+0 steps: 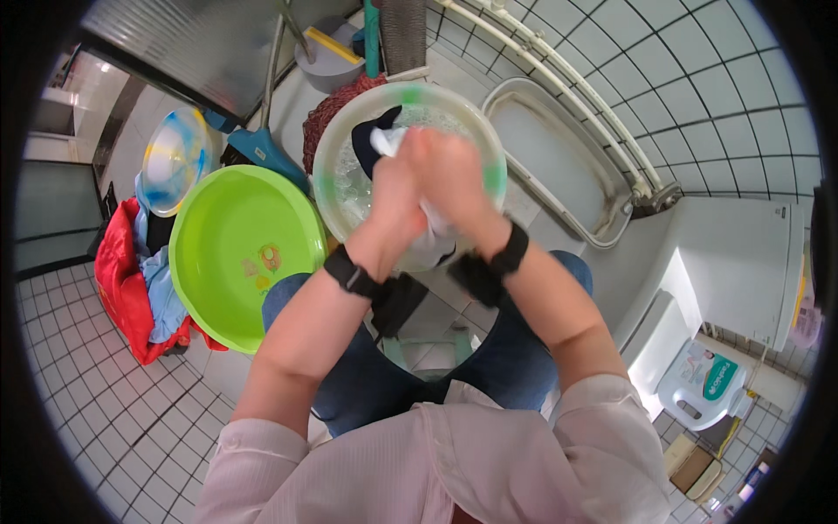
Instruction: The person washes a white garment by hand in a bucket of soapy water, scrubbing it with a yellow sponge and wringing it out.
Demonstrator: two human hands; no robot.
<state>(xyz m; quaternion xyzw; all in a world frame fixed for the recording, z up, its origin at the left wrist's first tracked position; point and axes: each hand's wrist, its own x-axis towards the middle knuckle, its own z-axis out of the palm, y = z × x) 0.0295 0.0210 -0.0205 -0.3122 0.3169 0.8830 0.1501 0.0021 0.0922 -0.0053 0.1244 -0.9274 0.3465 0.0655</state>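
My left hand [397,188] and my right hand [449,170] are pressed close together over a pale basin [326,179] with green patches on its rim. Both are closed round a wet-looking white cloth [386,140], bunched up between them; part of it hangs below toward my knees. The fingers are slightly smeared by motion, and the cloth's full shape is hidden. A dark navy piece of fabric [365,147] shows beside the left hand, and I cannot tell whether it belongs to the same garment. Sudsy water [351,190] fills the basin under my hands.
At the left stands a bright green basin [227,236], beside a smaller blue-and-yellow patterned basin [175,166]. Red clothing [122,271] and light blue clothing [161,293] lie past it. A blue dustpan [269,153], a grey bucket [327,65], a long shallow tub [559,148] and a detergent jug [703,384] surround me.
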